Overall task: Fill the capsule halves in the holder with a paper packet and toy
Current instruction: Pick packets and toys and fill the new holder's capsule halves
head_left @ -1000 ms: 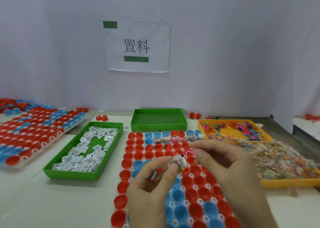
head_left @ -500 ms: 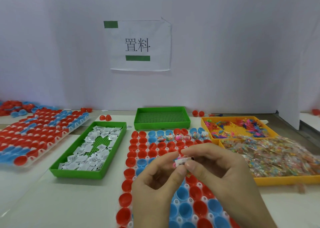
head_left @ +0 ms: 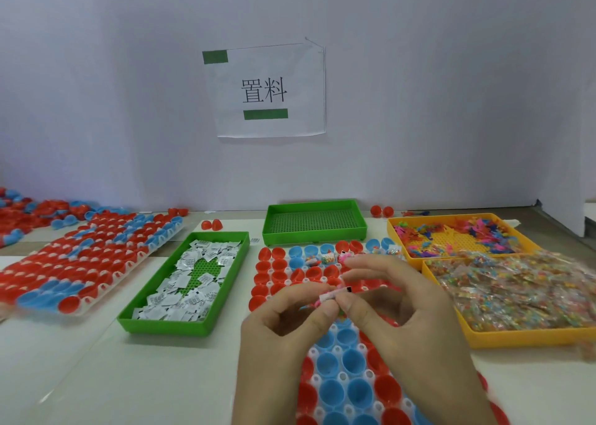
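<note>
Above the middle of the holder (head_left: 339, 349), my left hand (head_left: 283, 324) and right hand (head_left: 403, 315) each pinch the small paper packet (head_left: 335, 294) between thumb and forefinger. I judge it light, limp and easily crushed, so its ends are the place to grip. It looks white, with pink at its left end.

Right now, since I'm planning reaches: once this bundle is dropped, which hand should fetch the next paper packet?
Left, probably. The left hand sits nearer the green tray of paper packets, left of the holder; the right hand would have to cross over it. Both hands now pinch the bundle.
</note>
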{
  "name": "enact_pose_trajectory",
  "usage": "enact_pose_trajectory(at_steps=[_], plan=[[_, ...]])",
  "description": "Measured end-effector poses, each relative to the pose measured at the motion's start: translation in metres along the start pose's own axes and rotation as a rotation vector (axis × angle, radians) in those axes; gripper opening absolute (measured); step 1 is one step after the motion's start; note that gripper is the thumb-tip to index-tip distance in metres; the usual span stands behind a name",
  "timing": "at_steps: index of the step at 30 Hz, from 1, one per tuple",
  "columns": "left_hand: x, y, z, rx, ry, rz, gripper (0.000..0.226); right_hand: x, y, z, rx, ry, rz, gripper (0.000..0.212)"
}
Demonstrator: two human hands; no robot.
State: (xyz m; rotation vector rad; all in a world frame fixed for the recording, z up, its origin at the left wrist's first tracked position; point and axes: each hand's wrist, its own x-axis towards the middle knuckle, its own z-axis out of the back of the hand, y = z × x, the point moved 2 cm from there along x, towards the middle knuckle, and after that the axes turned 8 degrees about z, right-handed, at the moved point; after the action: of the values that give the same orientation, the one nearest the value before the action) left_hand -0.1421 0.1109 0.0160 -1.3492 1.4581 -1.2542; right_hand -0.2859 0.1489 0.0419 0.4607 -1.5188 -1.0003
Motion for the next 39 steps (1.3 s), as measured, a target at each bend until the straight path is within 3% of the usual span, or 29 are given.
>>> enact_pose_trajectory(at_steps=[4,8,15,27,32,39], plan=[[0.028,-0.027,0.017,0.206,-0.04,-0.067,0.021,0.001,-0.007,0.011,-0.056,-0.117,-0.007,0.025],[0.095,-0.039,0.038,0.622,-0.187,-0.154,0.013,0.004,-0.008,0.037,-0.097,-0.225,-0.006,0.025],[0.172,-0.008,0.033,1.142,-0.052,-0.192,0.017,0.006,-0.01,0.057,-0.112,-0.253,-0.02,0.032],[0.189,0.015,0.015,1.441,0.075,-0.119,0.017,0.005,-0.009,0.063,-0.065,-0.268,-0.025,0.019],[0.19,0.022,0.008,1.484,0.085,-0.123,0.014,0.004,-0.008,0.069,-0.092,-0.275,-0.035,0.033],[0.189,0.023,0.006,1.509,0.068,-0.139,0.014,0.002,-0.009,0.076,-0.102,-0.289,-0.04,0.034]])
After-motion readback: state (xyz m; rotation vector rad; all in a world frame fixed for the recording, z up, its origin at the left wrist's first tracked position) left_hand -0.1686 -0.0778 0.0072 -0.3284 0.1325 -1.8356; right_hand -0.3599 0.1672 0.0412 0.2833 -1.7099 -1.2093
